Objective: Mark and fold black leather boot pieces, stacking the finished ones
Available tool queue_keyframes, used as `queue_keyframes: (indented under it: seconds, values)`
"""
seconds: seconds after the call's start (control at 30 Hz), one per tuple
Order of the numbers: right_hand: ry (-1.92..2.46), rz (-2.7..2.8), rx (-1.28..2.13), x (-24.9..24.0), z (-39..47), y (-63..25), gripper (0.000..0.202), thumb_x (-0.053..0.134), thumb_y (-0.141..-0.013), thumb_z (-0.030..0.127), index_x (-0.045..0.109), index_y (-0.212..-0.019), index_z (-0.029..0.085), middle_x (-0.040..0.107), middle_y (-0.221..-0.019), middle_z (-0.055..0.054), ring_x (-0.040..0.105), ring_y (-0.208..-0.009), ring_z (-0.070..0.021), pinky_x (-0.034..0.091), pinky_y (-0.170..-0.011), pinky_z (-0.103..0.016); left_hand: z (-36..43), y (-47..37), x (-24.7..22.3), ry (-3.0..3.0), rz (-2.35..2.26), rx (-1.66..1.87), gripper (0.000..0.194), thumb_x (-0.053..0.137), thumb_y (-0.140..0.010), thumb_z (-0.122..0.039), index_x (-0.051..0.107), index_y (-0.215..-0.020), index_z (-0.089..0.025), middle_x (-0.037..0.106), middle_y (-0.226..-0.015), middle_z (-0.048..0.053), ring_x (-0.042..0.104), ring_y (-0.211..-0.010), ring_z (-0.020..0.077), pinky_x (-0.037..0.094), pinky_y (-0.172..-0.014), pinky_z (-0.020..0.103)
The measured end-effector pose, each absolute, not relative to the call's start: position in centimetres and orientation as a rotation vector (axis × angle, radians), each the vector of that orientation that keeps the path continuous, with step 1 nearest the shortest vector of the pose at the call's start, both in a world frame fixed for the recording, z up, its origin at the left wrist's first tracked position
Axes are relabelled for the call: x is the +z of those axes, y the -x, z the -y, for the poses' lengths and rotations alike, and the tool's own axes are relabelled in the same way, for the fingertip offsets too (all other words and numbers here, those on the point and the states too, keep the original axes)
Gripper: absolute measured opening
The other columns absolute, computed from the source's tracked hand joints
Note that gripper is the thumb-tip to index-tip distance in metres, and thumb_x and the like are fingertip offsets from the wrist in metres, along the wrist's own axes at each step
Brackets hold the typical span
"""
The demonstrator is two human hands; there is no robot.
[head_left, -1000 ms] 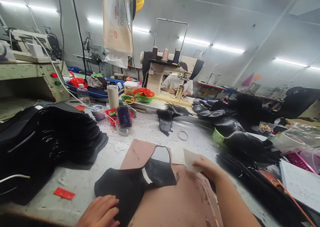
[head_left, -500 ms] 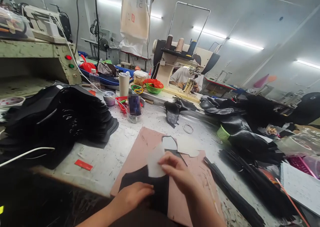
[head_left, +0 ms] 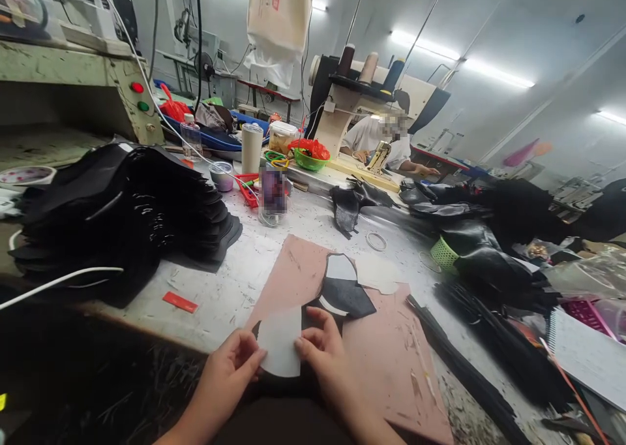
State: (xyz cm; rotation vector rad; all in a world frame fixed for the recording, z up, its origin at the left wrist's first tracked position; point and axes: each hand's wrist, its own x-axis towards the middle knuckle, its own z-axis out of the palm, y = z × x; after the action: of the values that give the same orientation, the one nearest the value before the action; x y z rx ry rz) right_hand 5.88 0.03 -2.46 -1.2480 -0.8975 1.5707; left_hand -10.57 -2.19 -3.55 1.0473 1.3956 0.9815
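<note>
A white template piece [head_left: 281,342] with a curved lower edge is held by its two sides over black material near my body. My left hand [head_left: 233,360] pinches its left edge between thumb and fingers. On its right edge, my right hand [head_left: 323,346] has its thumb and bent fingers closed. Beyond them, a black piece [head_left: 348,297] lies on the pink board [head_left: 376,360], with a pale, dark-edged piece [head_left: 341,267] at its top. A cream piece [head_left: 379,274] lies flat to the right of that.
Stacked black pieces [head_left: 166,203] stand at left, near a red strip [head_left: 180,302]. Black strips [head_left: 469,360] and a notebook [head_left: 587,360] lie at right. Behind are a cup [head_left: 252,148], a phone [head_left: 274,192], a sewing machine [head_left: 332,115] and a person [head_left: 379,138].
My left hand has come up from the black material to the white piece's left edge. The white piece and my right hand have moved left and nearer my body. The person's arm now extends rightward.
</note>
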Motion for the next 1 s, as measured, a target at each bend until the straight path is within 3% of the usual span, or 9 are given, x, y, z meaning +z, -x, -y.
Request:
queue_keyframes:
  seconds: [0.17,0.23,0.3,0.37,0.5,0.57,1.0]
  values:
    - [1.398,0.996,1.658,-2.5,0.2,-5.9,0.031,0.069,-0.058,0.041,0.053,-0.065,0.015,0.056,-0.061,0.000,0.050,-0.052,-0.0100,0.040,-0.047,-0.022,3.4,11.4,-3.2,-1.434,-1.456,0.793,0.022,0.049,-0.077,-0.039,0.055,-0.068,-0.020,0.052,-0.058,-0.003,0.050,-0.057,0.0129,0.040,-0.054,0.023]
    - [1.449,1.100,1.548,-2.6,0.4,-5.9,0.028,0.066,-0.061,0.037,0.056,-0.075,0.015,0.055,-0.062,0.001,0.051,-0.054,-0.0114,0.042,-0.047,-0.022,3.5,11.7,-3.2,-1.490,-1.466,0.762,0.021,0.045,-0.079,-0.037,0.055,-0.072,-0.021,0.055,-0.061,-0.002,0.052,-0.058,0.0135,0.042,-0.056,0.023]
    - [1.488,1.206,1.390,-2.6,0.5,-5.9,0.037,0.063,-0.064,0.031,0.054,-0.097,0.016,0.053,-0.060,0.004,0.051,-0.054,-0.0121,0.043,-0.050,-0.023,3.4,11.8,-3.4,-1.455,-1.535,0.782,0.017,0.045,-0.078,-0.037,0.053,-0.076,-0.022,0.058,-0.065,-0.002,0.056,-0.060,0.0142,0.044,-0.058,0.023]
    - [1.523,1.346,1.228,-2.6,0.6,-5.9,0.042,0.060,-0.067,0.026,0.049,-0.107,0.017,0.053,-0.058,0.005,0.052,-0.054,-0.0124,0.044,-0.052,-0.024,3.2,11.9,-3.7,-1.396,-1.630,0.790,0.016,0.048,-0.075,-0.038,0.049,-0.076,-0.022,0.058,-0.065,-0.002,0.058,-0.060,0.0147,0.046,-0.058,0.024]
    - [1.555,1.691,1.009,-2.6,0.5,-6.1,0.008,0.054,-0.072,0.024,0.058,-0.077,0.019,0.060,-0.064,0.000,0.056,-0.059,-0.0141,0.045,-0.056,-0.024,3.1,12.0,-4.0,-1.438,-1.712,0.706,0.016,0.049,-0.072,-0.038,0.046,-0.069,-0.023,0.055,-0.058,-0.004,0.057,-0.054,0.0145,0.044,-0.053,0.024]
    - [1.535,1.783,0.954,-2.7,0.3,-6.1,0.009,0.053,-0.074,0.023,0.060,-0.070,0.019,0.063,-0.067,-0.001,0.058,-0.061,-0.0147,0.046,-0.058,-0.024,3.1,12.0,-3.8,-1.503,-1.694,0.666,0.016,0.047,-0.074,-0.036,0.048,-0.066,-0.022,0.057,-0.058,-0.004,0.057,-0.055,0.0144,0.043,-0.055,0.024]
    - [1.469,1.828,0.853,-3.6,-0.2,-6.4,0.013,0.055,-0.075,0.021,0.067,-0.074,0.018,0.068,-0.072,-0.004,0.063,-0.067,-0.0164,0.050,-0.063,-0.026,3.3,11.8,-4.3,-1.622,-1.677,0.693,0.021,0.045,-0.080,-0.033,0.058,-0.069,-0.022,0.062,-0.063,-0.004,0.059,-0.060,0.0125,0.043,-0.057,0.021]
